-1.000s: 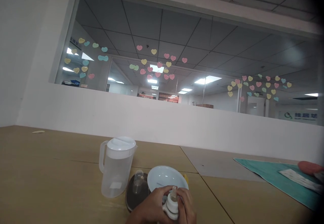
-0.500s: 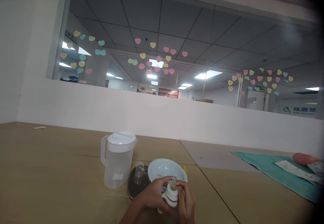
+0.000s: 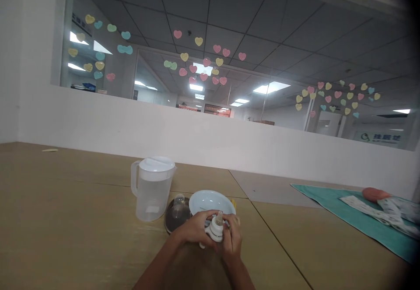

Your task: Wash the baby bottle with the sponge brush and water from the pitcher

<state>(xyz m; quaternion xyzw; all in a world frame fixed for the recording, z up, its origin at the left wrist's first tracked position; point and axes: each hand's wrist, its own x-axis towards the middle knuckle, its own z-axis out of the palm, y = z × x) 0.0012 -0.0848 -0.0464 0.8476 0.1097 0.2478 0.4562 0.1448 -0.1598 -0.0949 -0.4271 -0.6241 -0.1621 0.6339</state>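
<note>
Between my two hands is a baby bottle (image 3: 215,232) with a white collar and a clear teat pointing up. My left hand (image 3: 196,228) is wrapped round its left side, fingers closed. From the right, my right hand (image 3: 232,239) grips the collar area with bent fingers. The lower part of the bottle is mostly hidden by the hands. Just behind them sits a pale blue bowl (image 3: 210,198). To its left, a clear dome-shaped cap (image 3: 179,204) stands on a dark round tray (image 3: 170,222).
A lidded translucent pitcher (image 3: 152,198) stands to the left of the tray. Something yellow (image 3: 233,203) shows behind the bowl's right side. At the right lies a teal cloth (image 3: 328,200) with patterned fabric (image 3: 367,215) and a reddish rounded object (image 3: 376,194). A white wall (image 3: 164,128) bounds the table.
The camera view has tilted down, so the table things sit higher in the picture. Both hands still hold the bottle, and the pitcher, bowl and tray keep their places.
</note>
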